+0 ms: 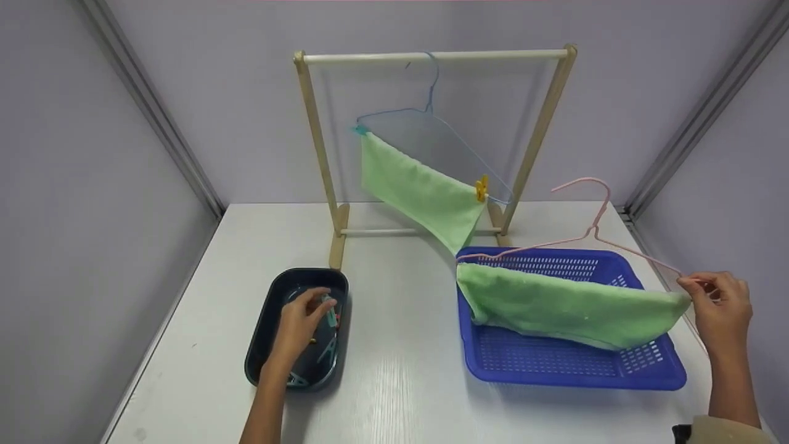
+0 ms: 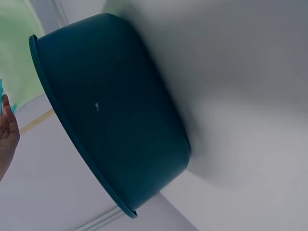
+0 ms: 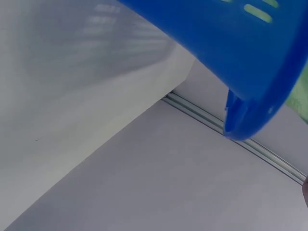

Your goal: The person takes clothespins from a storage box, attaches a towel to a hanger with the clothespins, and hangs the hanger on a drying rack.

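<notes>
My left hand (image 1: pixel 302 317) is over a dark teal tub (image 1: pixel 259 336) and pinches a light teal clothespin (image 1: pixel 331 313) between thumb and fingers. In the left wrist view only the fingers (image 2: pixel 7 127) show at the left edge, with a bit of teal above them. At the right, my right hand (image 1: pixel 721 302) pinches the right end of a pink hanger (image 1: pixel 595 231) together with the corner of a green cloth (image 1: pixel 573 308). That cloth hangs along the hanger's lower bar, in front of and over a blue basket (image 1: pixel 573 376). The hanger's hook points up and is free.
Behind stands a wooden rack (image 1: pixel 317 129) with a white bar (image 1: pixel 493 55). A blue hanger (image 1: pixel 431 92) hangs there, with another green cloth (image 1: pixel 419 185) fixed by a teal clothespin (image 1: pixel 360 129) and a yellow clothespin (image 1: pixel 481 188). Several clothespins lie in the tub. Walls enclose the white table (image 1: pixel 394 345).
</notes>
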Tool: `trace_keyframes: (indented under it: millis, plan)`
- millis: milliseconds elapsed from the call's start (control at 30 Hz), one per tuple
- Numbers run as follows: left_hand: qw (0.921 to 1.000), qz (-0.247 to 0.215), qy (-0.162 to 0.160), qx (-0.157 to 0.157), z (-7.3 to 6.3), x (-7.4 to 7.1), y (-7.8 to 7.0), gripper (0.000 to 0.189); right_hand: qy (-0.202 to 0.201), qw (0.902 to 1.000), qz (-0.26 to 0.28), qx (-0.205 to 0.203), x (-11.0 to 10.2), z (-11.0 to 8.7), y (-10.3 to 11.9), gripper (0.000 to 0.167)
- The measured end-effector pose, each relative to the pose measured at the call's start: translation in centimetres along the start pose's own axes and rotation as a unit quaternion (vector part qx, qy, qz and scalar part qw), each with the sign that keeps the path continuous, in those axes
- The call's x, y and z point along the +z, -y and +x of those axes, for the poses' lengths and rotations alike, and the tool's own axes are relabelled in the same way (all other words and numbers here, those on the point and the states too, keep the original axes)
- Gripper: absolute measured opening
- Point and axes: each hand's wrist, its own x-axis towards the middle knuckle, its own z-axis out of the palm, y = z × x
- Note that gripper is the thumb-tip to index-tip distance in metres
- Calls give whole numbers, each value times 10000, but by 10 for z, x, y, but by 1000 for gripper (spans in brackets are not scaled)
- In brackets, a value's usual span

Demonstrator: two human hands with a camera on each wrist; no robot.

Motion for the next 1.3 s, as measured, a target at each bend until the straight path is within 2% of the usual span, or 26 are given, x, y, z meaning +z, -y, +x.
trace_keyframes:
  millis: [267, 500, 767, 933, 1067, 1300]
  plan:
    - [9991, -105, -245, 327, 1, -2, -15, 30, -205, 9993, -25, -304, -2, 3, 20, 14]
    - [9944, -419, -507, 828, 1, -3, -29, 29, -413, 9975, 132, -558, -2, 6, 33, 13]
    - [9866, -1257, -552, 879, 2, -1, -48, 35, -570, 9965, 251, -564, 0, 6, 49, 13]
    - [9798, -1625, -484, 1057, -1, -4, -73, 32, -616, 9961, 288, -560, 1, 5, 61, 14]
    - [9781, -1684, -435, 1147, -5, -8, -93, 32, -617, 9958, 318, -594, 3, 4, 70, 15]
    - [9751, -1836, -415, 1169, -7, -7, -104, 33, -634, 9944, 450, -722, 7, 4, 86, 13]
